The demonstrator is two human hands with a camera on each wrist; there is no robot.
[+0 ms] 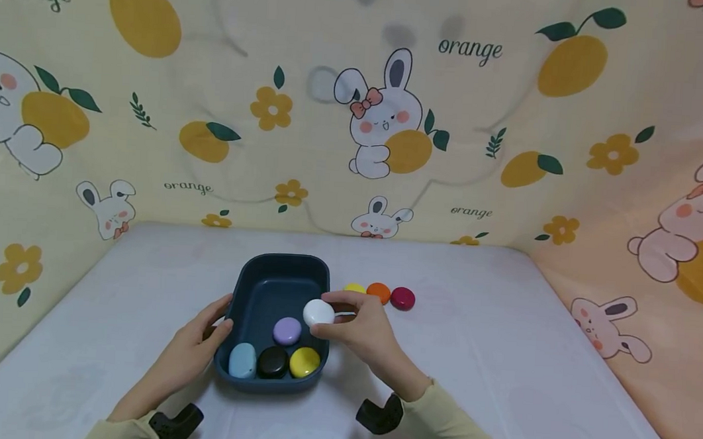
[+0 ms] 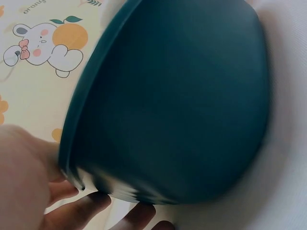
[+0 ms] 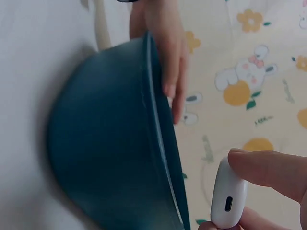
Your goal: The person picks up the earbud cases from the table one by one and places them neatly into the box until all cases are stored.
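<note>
My right hand [image 1: 362,326] pinches a small white rounded case [image 1: 318,314] between thumb and fingers, above the right rim of a dark blue bin [image 1: 277,269]. A dark oval port shows on the edge of this white case [image 3: 228,201] in the right wrist view. At the bin's left side, my left hand [image 1: 192,344] grips the rim, thumb at the top and fingers along the outer wall. Inside the bin, a purple round piece [image 1: 287,331] lies behind a light blue one [image 1: 243,360], a black one [image 1: 273,362] and a yellow one [image 1: 305,362].
Beyond my right hand, an orange round piece [image 1: 378,292] and a dark red one [image 1: 403,298] lie on the white cloth [image 1: 487,359], beside a partly hidden yellow one [image 1: 355,288]. A printed curtain [image 1: 308,144] hangs behind the table.
</note>
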